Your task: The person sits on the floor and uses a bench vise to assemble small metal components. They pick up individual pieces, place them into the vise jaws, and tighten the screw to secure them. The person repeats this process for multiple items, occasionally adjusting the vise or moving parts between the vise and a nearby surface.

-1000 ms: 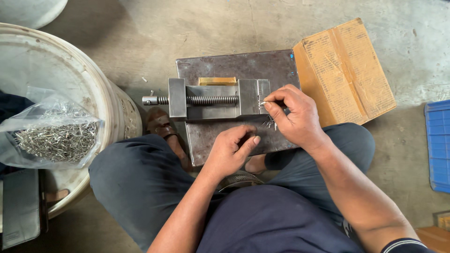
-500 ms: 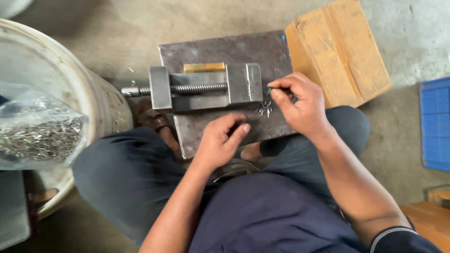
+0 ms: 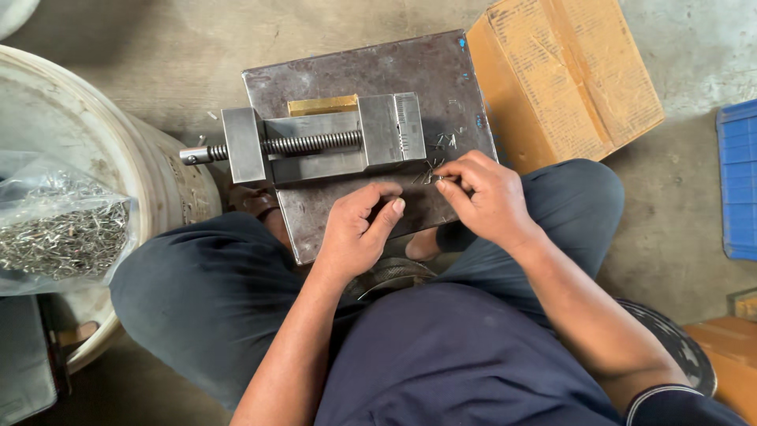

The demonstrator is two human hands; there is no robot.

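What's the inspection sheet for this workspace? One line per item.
Surface: dark metal plate on a concrete floor.
Job's things: steel vise on the plate; small metal pins beside it.
Clutter: bag of pins on a white bucket.
Grippers: right hand pinches pins; left hand rests on the plate, holding nothing visible.
Cables: nothing seen.
Surroundings: cardboard box, blue crate.

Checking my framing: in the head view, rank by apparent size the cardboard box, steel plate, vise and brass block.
1. steel plate and cardboard box: too alike to rank; the box is cut by the frame edge.
2. vise.
3. brass block, mostly hidden behind the vise.
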